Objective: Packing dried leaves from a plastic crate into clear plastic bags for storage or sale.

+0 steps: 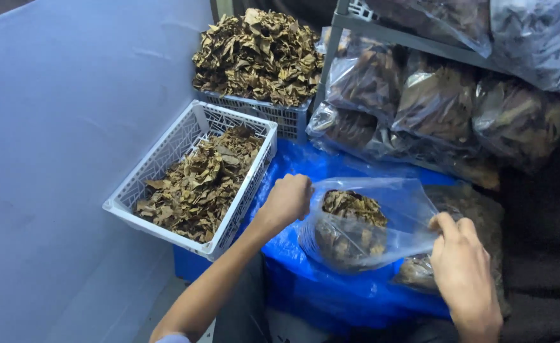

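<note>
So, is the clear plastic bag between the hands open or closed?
Open. The left hand and right hand hold the bag by its mouth, spread wide, with dry leaves showing inside.

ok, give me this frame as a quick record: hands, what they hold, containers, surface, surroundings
left hand: closed on one side of the bag's mouth
right hand: pinching the opposite side of the mouth
clear plastic bag: held open, partly filled with dried brown leaves
white basket: tilted, about half full of dried leaves, left of the bag
grey basket: behind it, heaped with leaves
surface: blue tarp under the bag
shelf: metal rack at right, holding filled bags of leaves
</note>
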